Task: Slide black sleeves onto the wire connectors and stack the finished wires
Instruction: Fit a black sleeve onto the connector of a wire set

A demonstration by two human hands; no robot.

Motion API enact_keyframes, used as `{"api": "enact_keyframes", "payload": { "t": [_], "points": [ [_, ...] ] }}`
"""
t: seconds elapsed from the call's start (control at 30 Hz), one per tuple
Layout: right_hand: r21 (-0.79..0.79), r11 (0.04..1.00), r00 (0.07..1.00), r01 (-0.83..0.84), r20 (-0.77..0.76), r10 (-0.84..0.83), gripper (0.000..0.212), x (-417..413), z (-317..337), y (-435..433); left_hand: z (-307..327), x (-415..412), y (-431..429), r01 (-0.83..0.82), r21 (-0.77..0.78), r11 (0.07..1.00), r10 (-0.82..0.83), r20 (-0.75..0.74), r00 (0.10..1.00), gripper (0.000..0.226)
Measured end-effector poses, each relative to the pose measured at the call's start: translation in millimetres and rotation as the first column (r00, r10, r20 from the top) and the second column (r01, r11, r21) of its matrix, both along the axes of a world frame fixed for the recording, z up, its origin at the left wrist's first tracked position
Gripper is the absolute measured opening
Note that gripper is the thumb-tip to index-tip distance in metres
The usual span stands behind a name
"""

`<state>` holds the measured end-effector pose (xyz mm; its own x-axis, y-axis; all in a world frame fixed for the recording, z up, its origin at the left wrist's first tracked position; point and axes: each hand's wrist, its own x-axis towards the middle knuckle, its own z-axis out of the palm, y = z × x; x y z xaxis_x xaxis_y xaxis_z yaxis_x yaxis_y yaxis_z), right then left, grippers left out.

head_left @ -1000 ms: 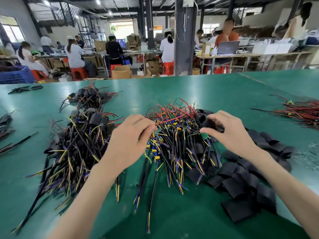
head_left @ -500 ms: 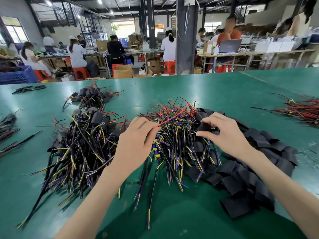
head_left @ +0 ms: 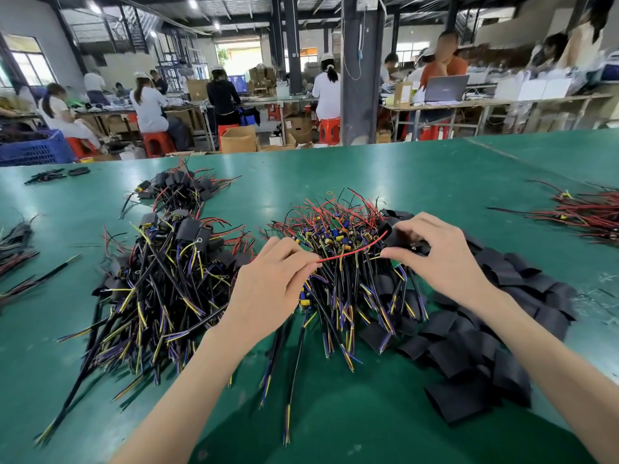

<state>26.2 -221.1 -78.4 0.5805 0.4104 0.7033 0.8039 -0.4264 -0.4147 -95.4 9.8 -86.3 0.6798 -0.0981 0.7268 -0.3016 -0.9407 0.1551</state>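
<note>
Green tabletop point(head_left: 335, 169) is taking up most of the view, with everything lying loose on it. On the left, a big pile of sleeved wires point(head_left: 160, 286) is lying in a heap, and a smaller sleeved bunch point(head_left: 177, 189) is sitting just behind it. In the middle, the unsleeved wire pile point(head_left: 351, 289) is sitting under both hands, red leads sticking up at the back. Right beside it, a heap of flat sleeves point(head_left: 485, 329) is spreading toward the near edge and touching that pile. Far right, a red wire bundle point(head_left: 586, 212) is lying well apart.

Off the tabletop at far left, a blue crate point(head_left: 33, 150) is holding something dark up to its rim, can't tell what. A cardboard box point(head_left: 238, 140) on the floor is standing open, inside not showing.

The left hand point(head_left: 271, 283) is pinching one red wire point(head_left: 351, 251) between thumb and fingers. The right hand point(head_left: 435, 256) is gripping a black sleeve point(head_left: 398, 237) with curled fingers at the wire's far end. Whether the tip is touching it, can't tell.
</note>
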Motion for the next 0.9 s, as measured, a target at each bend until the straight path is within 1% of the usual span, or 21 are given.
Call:
{"api": "enact_keyframes", "payload": {
  "t": [0.13,0.23,0.3,0.4,0.47,0.57,0.6,0.7,0.8,0.9],
  "points": [
    [0.002,1.0,1.0,-0.008,0.012,0.008,0.038,-1,2,-2,-2,0,0,-0.014,0.032,0.999,0.015,-0.03,0.999,0.032],
    [-0.033,0.999,0.999,-0.004,0.037,0.005,0.039,-2,2,-1,-2,0,0,-0.04,0.035,0.999,0.042,-0.058,0.997,0.022],
    [-0.096,0.995,0.994,0.023,0.105,-0.013,0.038,-3,2,0,-3,0,-2,-0.045,0.019,0.999,0.046,-0.068,0.997,0.014],
    [-0.224,0.965,0.96,0.136,0.271,-0.072,0.041,-6,0,3,-4,-1,-7,-0.022,-0.022,1.0,0.02,-0.099,0.995,0.013],
    [-0.249,0.952,0.932,0.18,0.353,-0.085,0.043,-9,-1,5,-5,-1,-10,0.02,-0.024,1.0,-0.023,-0.137,0.99,0.022],
    [-0.253,0.948,0.902,0.191,0.426,-0.068,0.043,-14,-1,8,-6,-3,-15,0.086,-0.066,0.994,-0.099,-0.233,0.968,0.05],
    [-0.258,0.947,0.898,0.19,0.436,-0.062,0.043,-16,0,9,-6,-3,-16,0.099,-0.098,0.99,-0.121,-0.252,0.96,0.056],
    [-0.303,0.941,0.913,0.15,0.408,-0.015,0.044,-23,-3,15,-8,-3,-19,0.11,-0.164,0.98,-0.148,-0.243,0.959,0.058],
    [-0.358,0.932,0.943,0.059,0.326,0.066,0.045,-30,-9,23,-9,-2,-22,0.122,-0.181,0.976,-0.162,-0.228,0.96,0.055],
    [-0.37,0.929,0.964,-0.03,0.237,0.125,0.045,-35,-14,27,-9,-4,-25,0.145,-0.213,0.966,-0.193,-0.224,0.955,0.055]
  ]
}}
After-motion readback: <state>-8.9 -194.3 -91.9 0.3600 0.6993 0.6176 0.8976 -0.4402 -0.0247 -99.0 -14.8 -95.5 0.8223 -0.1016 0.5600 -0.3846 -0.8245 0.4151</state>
